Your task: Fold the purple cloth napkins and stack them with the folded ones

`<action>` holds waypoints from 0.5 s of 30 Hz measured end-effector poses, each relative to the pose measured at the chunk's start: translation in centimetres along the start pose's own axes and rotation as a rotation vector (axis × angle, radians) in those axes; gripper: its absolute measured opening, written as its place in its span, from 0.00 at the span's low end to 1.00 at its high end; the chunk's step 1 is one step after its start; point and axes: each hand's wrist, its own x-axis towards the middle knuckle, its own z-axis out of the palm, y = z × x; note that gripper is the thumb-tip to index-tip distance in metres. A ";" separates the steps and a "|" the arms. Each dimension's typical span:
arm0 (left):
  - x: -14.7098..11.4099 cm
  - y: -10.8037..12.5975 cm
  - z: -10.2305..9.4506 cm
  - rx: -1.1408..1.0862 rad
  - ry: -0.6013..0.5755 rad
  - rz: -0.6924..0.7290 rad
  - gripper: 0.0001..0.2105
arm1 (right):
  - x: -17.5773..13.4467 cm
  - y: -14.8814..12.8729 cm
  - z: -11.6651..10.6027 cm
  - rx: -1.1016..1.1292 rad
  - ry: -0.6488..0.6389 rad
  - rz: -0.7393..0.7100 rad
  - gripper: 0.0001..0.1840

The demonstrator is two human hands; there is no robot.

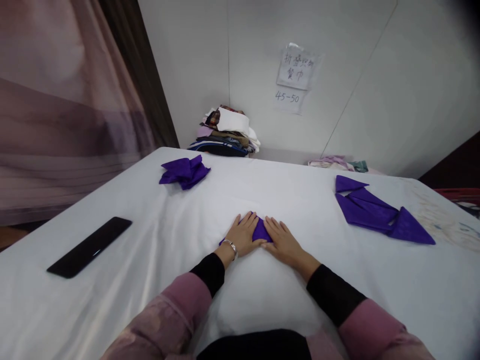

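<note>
A folded purple napkin (261, 231) lies on the white-covered table in front of me, mostly hidden beneath my hands. My left hand (244, 234), with a silver bracelet at the wrist, rests flat on its left part, fingers stretched out. Across from it, my right hand (282, 240) presses flat on the napkin's right side, fingers extended. The two thumbs meet near the napkin's lower edge. A strip of purple cloth shows between the hands, and a small corner sticks out left of my left wrist.
A crumpled purple cloth (184, 171) lies at the back left. Folded purple napkins (369, 207) lie to the right. A black flat slab (90, 247) rests at the left. Behind the table are a clothes stack (227, 131) and a paper sign (296, 67) on the wall.
</note>
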 end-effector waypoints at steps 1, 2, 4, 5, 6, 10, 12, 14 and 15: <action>0.0 0.0 -0.1 -0.018 -0.008 -0.005 0.36 | -0.5 0.3 0.0 -0.015 0.002 0.012 0.40; 0.1 0.0 -0.2 -0.039 -0.010 -0.010 0.37 | -0.9 0.4 0.1 -0.027 0.003 0.024 0.39; 0.2 -0.1 -0.4 -0.096 -0.008 -0.025 0.37 | -1.5 0.6 0.0 -0.044 0.003 0.044 0.39; 0.3 -0.2 -0.5 -0.136 -0.003 -0.041 0.35 | -1.7 0.6 0.0 -0.050 0.001 0.052 0.39; 0.4 -0.3 -0.6 -0.180 0.008 -0.069 0.33 | -1.8 0.6 -0.1 -0.054 -0.003 0.059 0.39; 0.8 -0.6 -1.1 -0.312 0.106 -0.294 0.25 | -1.7 0.3 -0.4 -0.067 -0.037 0.078 0.39; 1.2 -0.5 -1.4 -0.316 0.142 -0.381 0.24 | -1.6 0.2 -0.5 -0.070 -0.050 0.086 0.39; 1.7 -0.4 -1.6 -0.312 0.144 -0.440 0.27 | -1.6 0.2 -0.5 -0.066 -0.062 0.096 0.40; 2.0 -0.4 -1.8 -0.317 0.137 -0.474 0.29 | -1.5 0.2 -0.6 -0.061 -0.068 0.100 0.40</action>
